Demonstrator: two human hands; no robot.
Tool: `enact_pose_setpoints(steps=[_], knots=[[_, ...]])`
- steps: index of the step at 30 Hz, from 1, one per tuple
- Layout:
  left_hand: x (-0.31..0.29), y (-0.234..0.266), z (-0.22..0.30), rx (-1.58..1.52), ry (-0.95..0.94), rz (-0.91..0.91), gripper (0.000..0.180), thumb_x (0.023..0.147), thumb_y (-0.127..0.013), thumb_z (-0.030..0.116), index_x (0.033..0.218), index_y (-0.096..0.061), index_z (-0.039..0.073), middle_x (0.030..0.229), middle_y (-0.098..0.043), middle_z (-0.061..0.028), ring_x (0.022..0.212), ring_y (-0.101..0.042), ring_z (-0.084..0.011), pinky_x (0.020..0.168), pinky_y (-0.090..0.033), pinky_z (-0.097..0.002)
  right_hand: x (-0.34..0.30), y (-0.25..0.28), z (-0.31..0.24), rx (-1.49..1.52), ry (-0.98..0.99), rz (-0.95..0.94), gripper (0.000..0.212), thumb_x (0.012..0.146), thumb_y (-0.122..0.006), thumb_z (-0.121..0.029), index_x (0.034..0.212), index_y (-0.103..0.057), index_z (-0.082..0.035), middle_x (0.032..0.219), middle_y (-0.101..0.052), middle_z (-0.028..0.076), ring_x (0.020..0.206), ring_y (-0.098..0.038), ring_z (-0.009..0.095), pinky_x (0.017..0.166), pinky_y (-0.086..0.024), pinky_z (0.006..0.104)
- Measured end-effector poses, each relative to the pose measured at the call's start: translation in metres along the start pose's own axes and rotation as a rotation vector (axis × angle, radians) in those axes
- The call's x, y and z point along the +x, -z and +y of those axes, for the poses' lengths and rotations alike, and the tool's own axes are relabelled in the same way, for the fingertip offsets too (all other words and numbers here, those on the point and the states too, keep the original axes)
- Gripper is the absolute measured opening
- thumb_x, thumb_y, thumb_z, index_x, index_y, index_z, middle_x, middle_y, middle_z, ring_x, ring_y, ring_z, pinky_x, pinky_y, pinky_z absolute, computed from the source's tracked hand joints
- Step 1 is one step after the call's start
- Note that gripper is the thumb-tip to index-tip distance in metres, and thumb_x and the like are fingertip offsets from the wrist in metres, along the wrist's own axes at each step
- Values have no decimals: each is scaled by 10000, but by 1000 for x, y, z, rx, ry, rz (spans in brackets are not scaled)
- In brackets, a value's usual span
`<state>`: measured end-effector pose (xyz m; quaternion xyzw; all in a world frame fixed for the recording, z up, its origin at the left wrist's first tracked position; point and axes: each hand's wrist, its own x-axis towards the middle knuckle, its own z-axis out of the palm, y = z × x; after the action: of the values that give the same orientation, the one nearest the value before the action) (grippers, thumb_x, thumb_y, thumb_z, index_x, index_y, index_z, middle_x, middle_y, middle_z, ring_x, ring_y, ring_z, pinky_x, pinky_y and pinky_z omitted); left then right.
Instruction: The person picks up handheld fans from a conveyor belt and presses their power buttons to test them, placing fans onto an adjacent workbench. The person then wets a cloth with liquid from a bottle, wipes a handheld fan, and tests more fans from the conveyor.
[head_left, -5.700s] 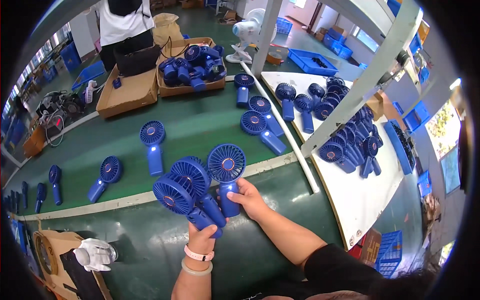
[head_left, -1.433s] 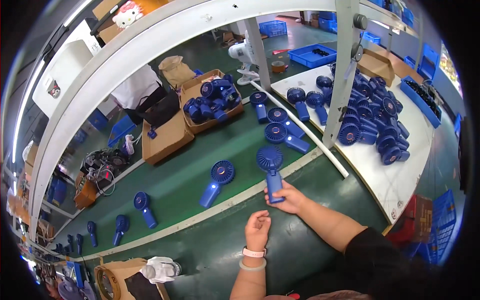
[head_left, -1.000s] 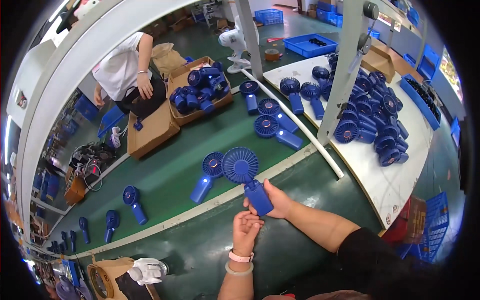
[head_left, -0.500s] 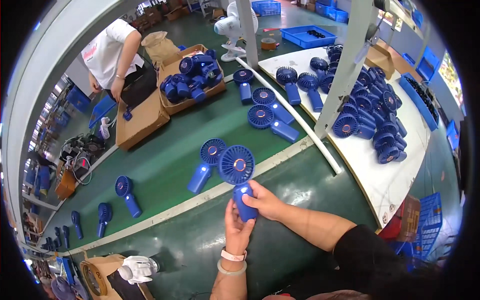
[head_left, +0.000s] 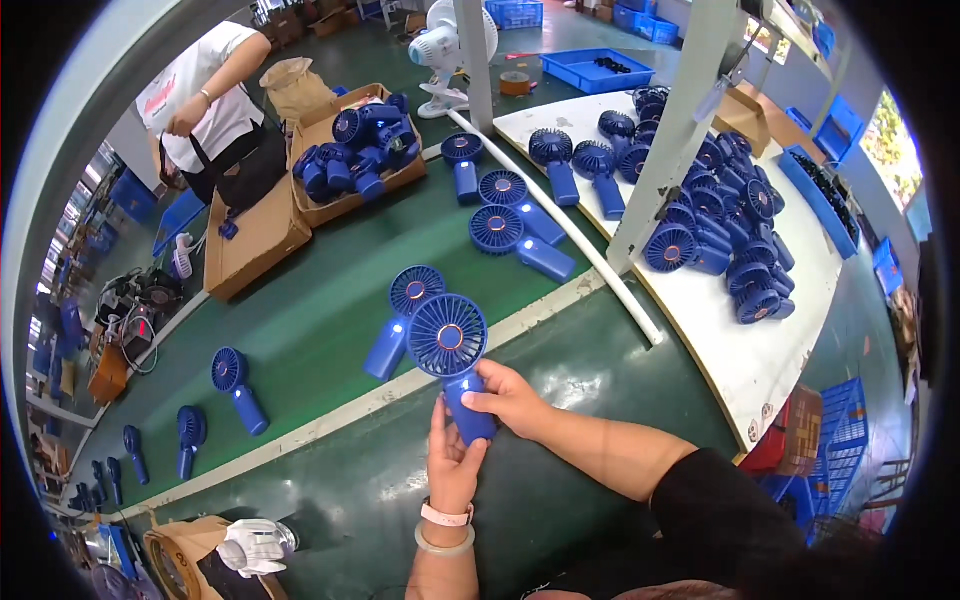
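Blue handheld fan [head_left: 448, 336], over bench [head_left: 625, 385] nr. green belt [head_left: 310, 310]: R hand [head_left: 510, 400] grips handle; L hand [head_left: 453, 465] cupped against same. Rear carton [head_left: 402, 176]: heaped w/ blue fans [head_left: 340, 178]; adj. open carton [head_left: 265, 255]: sm. blue pc. [head_left: 228, 229]. Blue tray [head_left: 568, 80], far side: sm. blk. parts [head_left: 612, 66].

Both hands are bare at the grip. Just behind it, the left hand [head_left: 452, 478] wears a pale pink wristband [head_left: 446, 517]; farther back sits a whitish bangle [head_left: 445, 547] — smooth, rounded. Well back from the grip, behind the right hand [head_left: 512, 402], comes a black sleeve [head_left: 720, 515] — shadowed, its fabric hard to make out.
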<state>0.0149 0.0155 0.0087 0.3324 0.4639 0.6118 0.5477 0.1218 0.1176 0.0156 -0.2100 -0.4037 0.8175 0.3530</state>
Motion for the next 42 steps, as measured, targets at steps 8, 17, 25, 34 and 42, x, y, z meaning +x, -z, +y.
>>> enact_pose_setpoints(steps=[8, 17, 25, 34, 42], knots=[[-1, -2, 2, -25, -18, 7, 735, 790, -507, -112, 1400, -136, 63, 1182, -495, -162, 1078, -511, -206, 909, -429, -319, 2, 1, 3, -15, 22, 2, 339, 841, -568, -110, 1143, -450, -9, 985, -593, 92, 850, -581, 125, 722, -491, 251], [-2, -1, -3, -65, -21, 7, 736, 796, -525, -99, 1379, -113, 80, 1158, -495, -160, 1059, -509, -201, 892, -421, -304, 0, 0, -3, -21, -26, -19, 321, 818, -587, -84, 1112, -484, -4, 1005, -593, 95, 887, -598, 170, 794, -479, 289], [-2, -2, 0, -41, -5, 5, 725, 798, -553, -73, 1371, -130, 60, 1144, -505, -154, 1046, -516, -201, 893, -421, -306, 2, -1, -2, 42, -37, 11, 306, 811, -582, -78, 1095, -496, -3, 975, -602, 97, 855, -609, 176, 775, -491, 292], [-1, 0, -2, 0, -50, -30, 710, 818, -570, 11, 1372, -128, 56, 1177, -488, -158, 1046, -528, -221, 861, -456, -325, 3, 4, 1, 21, -60, 0, 357, 830, -575, -104, 1152, -471, 8, 1018, -590, 105, 884, -602, 169, 780, -489, 287], [-2, 12, 1, -387, 105, -5, 354, 885, -531, 189, 1195, -381, 106, 1017, -567, -97, 821, -622, -206, 565, -574, -309, -5, -10, 0, -927, 383, 6, 420, 832, -556, -99, 1224, -451, 9, 1266, -411, 155, 1080, -491, 258, 888, -416, 331]])
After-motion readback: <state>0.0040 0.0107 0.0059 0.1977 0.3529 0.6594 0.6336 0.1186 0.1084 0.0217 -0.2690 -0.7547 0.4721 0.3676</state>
